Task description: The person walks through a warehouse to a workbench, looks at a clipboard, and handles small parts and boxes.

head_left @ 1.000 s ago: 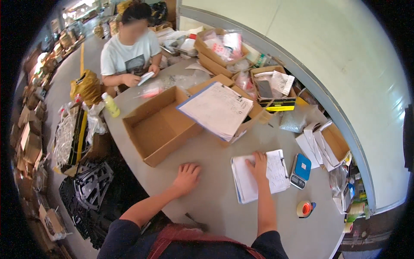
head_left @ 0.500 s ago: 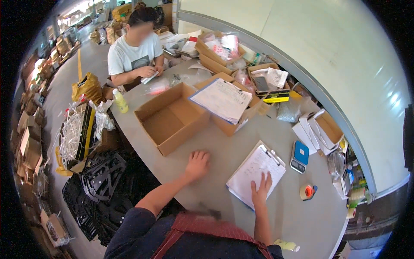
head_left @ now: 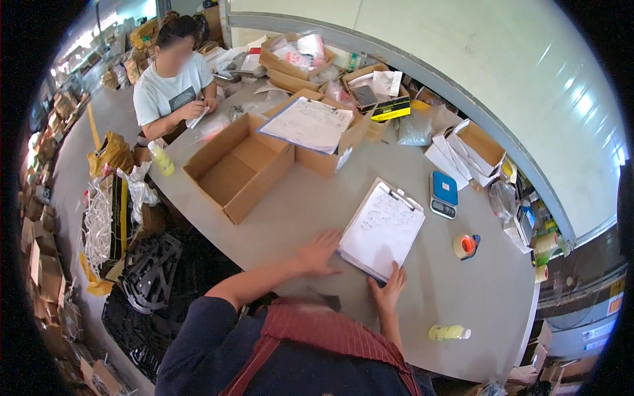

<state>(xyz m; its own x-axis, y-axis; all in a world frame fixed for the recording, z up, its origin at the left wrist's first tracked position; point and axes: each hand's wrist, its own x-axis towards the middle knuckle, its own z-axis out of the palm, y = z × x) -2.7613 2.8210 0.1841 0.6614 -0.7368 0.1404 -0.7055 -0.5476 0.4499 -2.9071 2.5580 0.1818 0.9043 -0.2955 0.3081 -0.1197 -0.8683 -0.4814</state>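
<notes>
Clipboard point(head_left: 382, 231), right hand point(head_left: 389, 289) half-open at its near edge, grip unclear, left hand point(head_left: 319, 255) open, empty

The left hand point(head_left: 319, 255) is pretty smeared, so no clue if it's touching the near clipboard point(head_left: 376, 244), whose handwriting point(head_left: 382, 212) is too tiny to read. The far clipboard point(head_left: 309, 122) covers part of a carton point(head_left: 317, 160), and the bottom edge chops off the maroon apron point(head_left: 337, 338).

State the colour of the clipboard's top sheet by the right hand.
The top sheet is white, dark-marked; best in the head view.
</notes>
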